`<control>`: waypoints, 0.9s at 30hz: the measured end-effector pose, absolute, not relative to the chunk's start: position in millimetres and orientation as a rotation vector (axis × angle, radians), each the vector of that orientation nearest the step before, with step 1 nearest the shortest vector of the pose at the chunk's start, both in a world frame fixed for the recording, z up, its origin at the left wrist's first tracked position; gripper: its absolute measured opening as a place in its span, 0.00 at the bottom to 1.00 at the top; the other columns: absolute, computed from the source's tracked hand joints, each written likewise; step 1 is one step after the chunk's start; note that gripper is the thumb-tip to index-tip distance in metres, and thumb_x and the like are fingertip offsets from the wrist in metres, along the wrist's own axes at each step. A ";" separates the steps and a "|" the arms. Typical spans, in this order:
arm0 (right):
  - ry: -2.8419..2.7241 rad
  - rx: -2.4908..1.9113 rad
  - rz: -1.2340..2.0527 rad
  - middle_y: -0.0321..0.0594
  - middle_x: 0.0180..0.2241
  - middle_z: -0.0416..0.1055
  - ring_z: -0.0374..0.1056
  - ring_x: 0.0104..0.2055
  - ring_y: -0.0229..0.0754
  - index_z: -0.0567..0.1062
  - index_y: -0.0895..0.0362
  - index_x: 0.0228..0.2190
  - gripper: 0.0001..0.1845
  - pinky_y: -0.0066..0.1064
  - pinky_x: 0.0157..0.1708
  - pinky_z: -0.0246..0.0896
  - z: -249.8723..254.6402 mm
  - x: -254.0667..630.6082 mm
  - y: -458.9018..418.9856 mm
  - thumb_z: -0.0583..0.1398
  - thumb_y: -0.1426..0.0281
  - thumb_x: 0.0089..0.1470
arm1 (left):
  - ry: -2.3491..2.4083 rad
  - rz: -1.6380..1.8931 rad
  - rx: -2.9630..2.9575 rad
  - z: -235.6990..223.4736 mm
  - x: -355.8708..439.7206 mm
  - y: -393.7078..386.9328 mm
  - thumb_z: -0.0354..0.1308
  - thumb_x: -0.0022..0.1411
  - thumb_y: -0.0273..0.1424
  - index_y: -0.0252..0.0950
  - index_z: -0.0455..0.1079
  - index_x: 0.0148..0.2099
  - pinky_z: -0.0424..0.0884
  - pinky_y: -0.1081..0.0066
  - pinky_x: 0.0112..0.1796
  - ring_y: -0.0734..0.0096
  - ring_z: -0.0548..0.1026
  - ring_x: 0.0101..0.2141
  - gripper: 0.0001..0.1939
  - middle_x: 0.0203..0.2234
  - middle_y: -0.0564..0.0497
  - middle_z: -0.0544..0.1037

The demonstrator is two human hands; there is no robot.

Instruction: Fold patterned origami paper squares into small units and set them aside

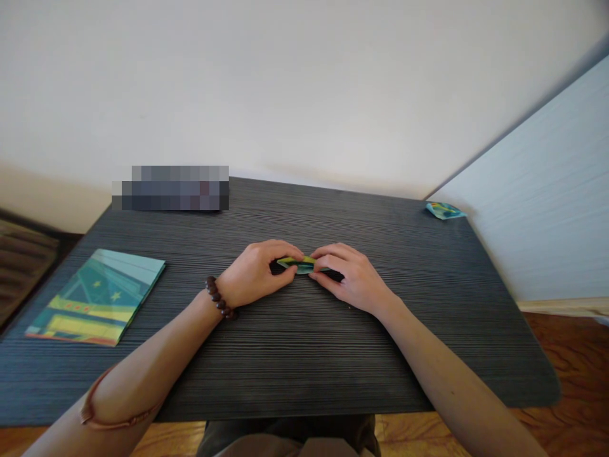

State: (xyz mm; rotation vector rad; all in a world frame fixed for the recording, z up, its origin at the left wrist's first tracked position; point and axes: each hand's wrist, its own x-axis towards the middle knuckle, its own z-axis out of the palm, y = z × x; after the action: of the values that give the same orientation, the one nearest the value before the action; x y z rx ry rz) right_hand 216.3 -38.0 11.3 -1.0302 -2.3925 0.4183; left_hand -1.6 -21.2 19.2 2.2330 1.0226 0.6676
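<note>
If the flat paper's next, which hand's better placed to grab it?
Left hand, I'd say: it's nearer the flat paper, while the right hand would likely have to cross the left forearm. Both are on the small folded paper, though.

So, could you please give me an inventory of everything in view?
Table: one, dark grey, in front of the person
Held paper: one, yellow and green, between both hands
Patterned paper: sheet count unclear, teal and yellow, table's left side
Far paper: one, teal and yellow, far right corner
Pixelated area: contents unclear, grey-blue, far left
Wall: one, off-white, behind
Panel: one, pale, right
Floor: one, orange-brown, below
Bead bracelet: one, dark brown, left wrist
Band: one, reddish-brown, left forearm
Left hand: one, bare, centre
Right hand: one, bare, centre
</note>
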 end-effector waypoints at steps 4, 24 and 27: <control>-2.311 -1.083 0.451 0.40 0.40 0.72 0.67 0.41 0.40 0.72 0.55 0.33 0.05 0.35 0.45 0.62 12.8 215.5 -39.5 0.55 0.70 0.56 | 1.053 0.640 2.257 18.7 1.7 -22.0 0.53 0.54 0.24 0.38 0.72 0.44 0.67 0.70 0.47 0.70 0.73 0.42 0.15 0.40 0.52 0.76; -2.311 -1.516 0.228 0.39 0.35 0.69 0.66 0.39 0.42 0.72 0.56 0.34 0.08 0.34 0.42 0.61 15.2 190.1 -47.4 0.55 0.74 0.52 | 1.448 0.548 2.569 14.8 22.5 -36.8 0.52 0.57 0.28 0.37 0.67 0.38 0.69 0.64 0.41 0.63 0.71 0.39 0.07 0.36 0.49 0.72; -2.238 -1.512 0.288 0.39 0.35 0.68 0.65 0.38 0.41 0.73 0.55 0.33 0.06 0.34 0.41 0.61 11.3 190.2 -45.7 0.56 0.72 0.52 | 1.518 0.531 2.591 15.1 24.2 -38.0 0.51 0.57 0.28 0.37 0.67 0.39 0.68 0.64 0.39 0.63 0.70 0.38 0.07 0.36 0.48 0.71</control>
State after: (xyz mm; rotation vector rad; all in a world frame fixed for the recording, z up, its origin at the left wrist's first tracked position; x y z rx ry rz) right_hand 190.2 -45.7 11.3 -1.5118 -2.2378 0.2875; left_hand 24.2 -38.0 15.1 2.5913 1.5185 0.5311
